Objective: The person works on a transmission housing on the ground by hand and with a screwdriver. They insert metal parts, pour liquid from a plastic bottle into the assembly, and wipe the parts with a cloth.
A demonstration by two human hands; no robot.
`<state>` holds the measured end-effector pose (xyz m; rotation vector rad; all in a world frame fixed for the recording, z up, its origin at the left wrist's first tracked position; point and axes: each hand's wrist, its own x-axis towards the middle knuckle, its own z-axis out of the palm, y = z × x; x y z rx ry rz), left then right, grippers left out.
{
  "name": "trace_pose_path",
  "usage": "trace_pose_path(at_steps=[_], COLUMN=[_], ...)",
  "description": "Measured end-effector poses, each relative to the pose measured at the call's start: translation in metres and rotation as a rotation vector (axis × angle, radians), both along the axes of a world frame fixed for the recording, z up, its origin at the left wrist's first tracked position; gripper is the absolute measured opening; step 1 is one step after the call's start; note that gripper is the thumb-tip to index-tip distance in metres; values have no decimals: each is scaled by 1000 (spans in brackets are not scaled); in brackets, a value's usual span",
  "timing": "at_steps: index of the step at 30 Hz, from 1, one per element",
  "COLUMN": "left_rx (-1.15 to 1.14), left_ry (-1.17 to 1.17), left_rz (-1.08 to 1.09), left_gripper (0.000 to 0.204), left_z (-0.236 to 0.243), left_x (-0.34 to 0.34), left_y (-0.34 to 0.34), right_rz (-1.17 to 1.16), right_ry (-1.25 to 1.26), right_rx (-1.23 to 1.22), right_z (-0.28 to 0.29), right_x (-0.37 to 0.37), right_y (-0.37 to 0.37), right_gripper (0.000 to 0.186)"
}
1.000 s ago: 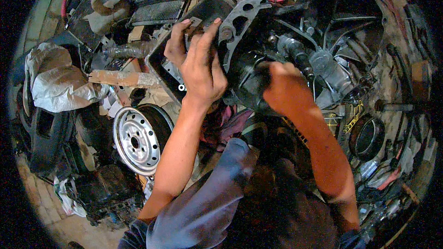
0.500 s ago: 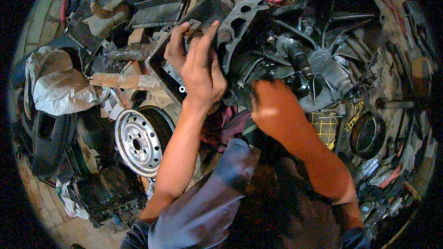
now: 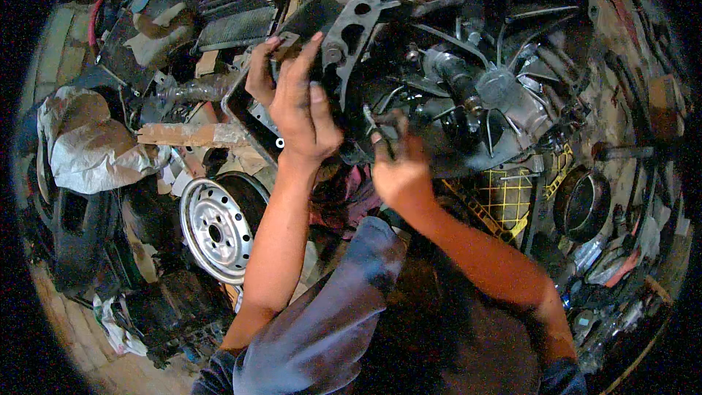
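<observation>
The left hand (image 3: 296, 106) lay flat against the side of a dark engine block (image 3: 409, 117), fingers spread and stretched upward, with the fingertips reaching a grey metal bracket with holes (image 3: 358, 22); it pressed on the metal rather than gripping anything. The right hand (image 3: 398, 168) was curled close against the lower middle of the engine, its fingers bent around a small dark part there; whether it had a firm hold of that part could not be told. The two hands were near each other, the left a little higher. The engine sat at the top centre of the view, with a black fan (image 3: 512, 95) on its right side. Below the fan stood a yellow crate (image 3: 512, 197). To the left, on the floor, lay a silver steel wheel (image 3: 216, 230), and further left a crumpled grey sheet (image 3: 95, 146). A strip of wood (image 3: 186, 134) lay between the sheet and the engine.
</observation>
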<state>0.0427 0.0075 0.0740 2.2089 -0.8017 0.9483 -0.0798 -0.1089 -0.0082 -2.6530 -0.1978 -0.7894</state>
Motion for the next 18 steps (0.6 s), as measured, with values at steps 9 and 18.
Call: trace_pose_path(at_steps=[9,18], left_rx=[-48,45], left_ry=[-17,-56], left_rz=[-27,44], left_gripper=[75,79], left_z=[-16,-2], left_x=[8,1], left_y=[5,-1], right_rz=[-120,-147], right_ry=[527,413], right_rx=[1152,1069], right_z=[42,36], right_x=[14,17], right_y=[10,15], right_gripper=[42,32])
